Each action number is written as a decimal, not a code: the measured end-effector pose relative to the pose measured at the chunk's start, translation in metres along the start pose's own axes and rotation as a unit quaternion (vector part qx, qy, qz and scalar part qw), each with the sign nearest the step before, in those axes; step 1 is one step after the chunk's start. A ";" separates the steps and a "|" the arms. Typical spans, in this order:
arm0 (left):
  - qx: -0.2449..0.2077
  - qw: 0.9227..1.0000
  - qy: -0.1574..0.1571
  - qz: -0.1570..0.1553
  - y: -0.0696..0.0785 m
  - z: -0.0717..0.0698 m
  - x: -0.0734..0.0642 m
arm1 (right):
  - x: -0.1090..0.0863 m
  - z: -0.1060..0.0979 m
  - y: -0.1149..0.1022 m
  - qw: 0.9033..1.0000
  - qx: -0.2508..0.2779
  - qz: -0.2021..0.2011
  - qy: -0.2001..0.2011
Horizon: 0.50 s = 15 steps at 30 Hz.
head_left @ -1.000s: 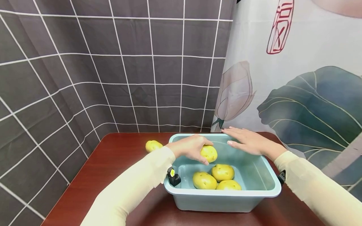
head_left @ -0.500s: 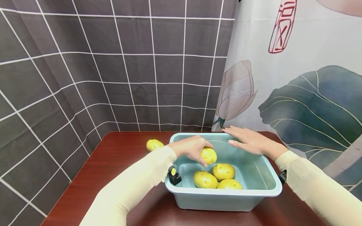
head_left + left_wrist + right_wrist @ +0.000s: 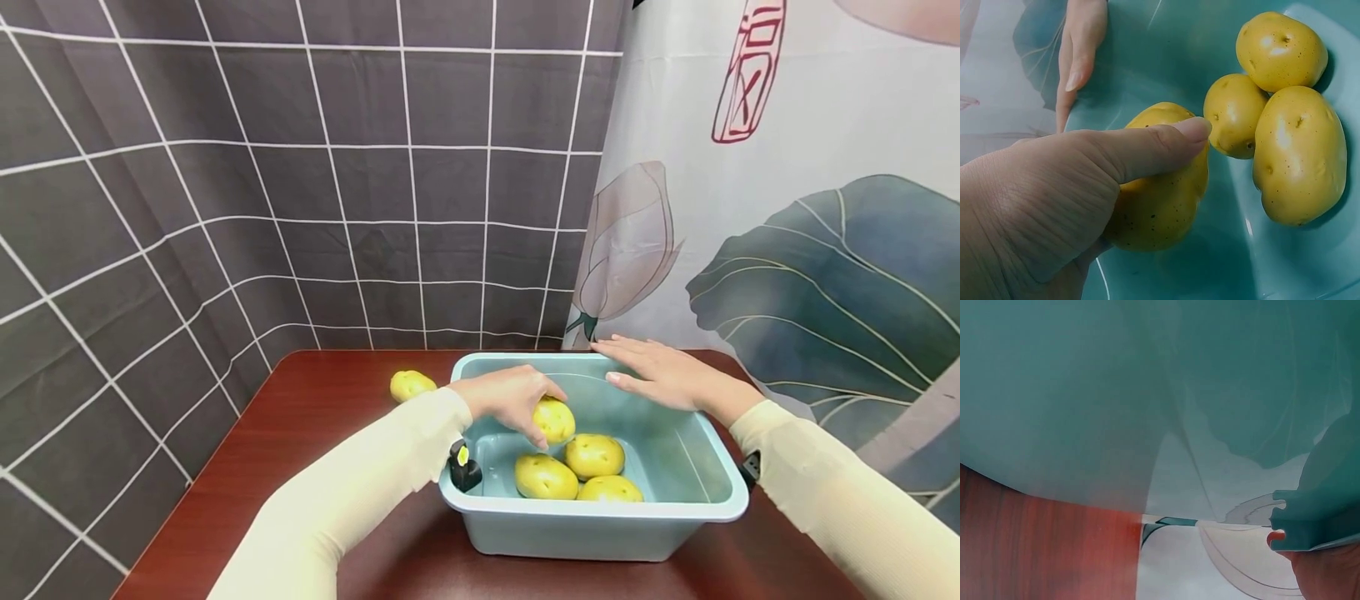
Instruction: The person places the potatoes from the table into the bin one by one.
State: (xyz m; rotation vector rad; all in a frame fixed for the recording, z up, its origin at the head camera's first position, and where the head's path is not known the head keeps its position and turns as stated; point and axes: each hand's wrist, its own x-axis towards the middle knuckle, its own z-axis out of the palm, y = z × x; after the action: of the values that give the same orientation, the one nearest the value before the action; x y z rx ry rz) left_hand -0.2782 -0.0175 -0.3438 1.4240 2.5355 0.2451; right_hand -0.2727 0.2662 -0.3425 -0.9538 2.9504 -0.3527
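My left hand (image 3: pixel 512 402) grips a yellow potato (image 3: pixel 554 422) inside the blue-green plastic tub (image 3: pixel 585 533); the thumb lies across the potato (image 3: pixel 1160 212) in the left wrist view. Below it, three more potatoes (image 3: pixel 546 477) rest together on the tub's floor. My right hand (image 3: pixel 663 375) lies over the tub's back right rim with straight fingers and holds nothing. The right wrist view shows mostly the tub's outer wall (image 3: pixel 1085 412), with a bit of the hand (image 3: pixel 1329 575) at the lower right corner.
Another potato (image 3: pixel 411 385) lies on the red-brown table (image 3: pixel 315 433), left of the tub and partly behind the left sleeve. A dark gridded curtain (image 3: pixel 360 183) and a white flowered curtain (image 3: pixel 675 108) hang behind the table.
My left hand has lowered slightly with the potato, bringing it closer to those on the tub's floor. The right hand stays on the rim.
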 end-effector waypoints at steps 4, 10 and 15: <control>-0.005 1.000 -0.006 0.012 0.000 0.001 0.000 | 0.000 0.002 0.002 1.000 0.000 -0.002 0.002; -0.027 0.999 -0.021 0.020 0.002 -0.001 -0.001 | -0.001 0.003 0.003 1.000 -0.001 -0.012 0.008; -0.023 1.000 -0.015 0.008 0.002 -0.003 -0.002 | 0.000 0.002 0.002 1.000 -0.004 -0.011 0.007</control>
State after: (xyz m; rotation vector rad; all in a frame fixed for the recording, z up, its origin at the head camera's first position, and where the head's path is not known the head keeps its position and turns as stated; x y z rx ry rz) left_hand -0.2759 -0.0184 -0.3401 1.4198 2.4785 0.2805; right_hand -0.2738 0.2673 -0.3447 -0.9883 2.9586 -0.3505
